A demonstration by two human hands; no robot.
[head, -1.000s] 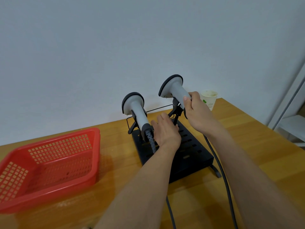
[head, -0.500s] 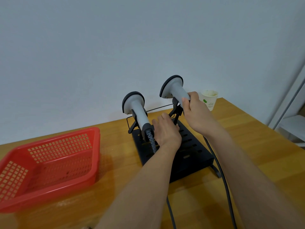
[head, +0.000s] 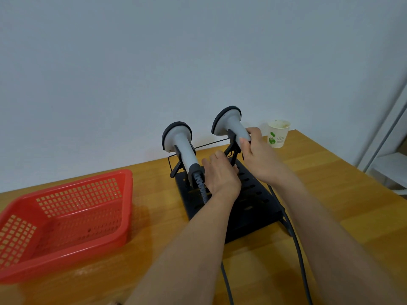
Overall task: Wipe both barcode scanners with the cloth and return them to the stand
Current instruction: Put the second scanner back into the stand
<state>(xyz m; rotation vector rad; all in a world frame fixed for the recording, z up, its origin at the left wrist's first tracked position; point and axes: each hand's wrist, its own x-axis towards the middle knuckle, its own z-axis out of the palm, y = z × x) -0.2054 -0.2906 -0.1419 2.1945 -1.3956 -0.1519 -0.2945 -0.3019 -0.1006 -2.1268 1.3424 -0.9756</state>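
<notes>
Right hand (head: 259,155) gripping the handle of the right grey-and-black barcode scanner (head: 231,126), head raised above the black slotted metal stand (head: 253,205) — left hand (head: 220,175) resting on that stand, fingers curled, grip undeterminable. Left grey barcode scanner (head: 180,146) sitting cradled.

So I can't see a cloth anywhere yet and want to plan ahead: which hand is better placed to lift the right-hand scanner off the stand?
The right hand: it already grips the right scanner by the handle. The left hand rests low on the stand, beside the left scanner.
</notes>
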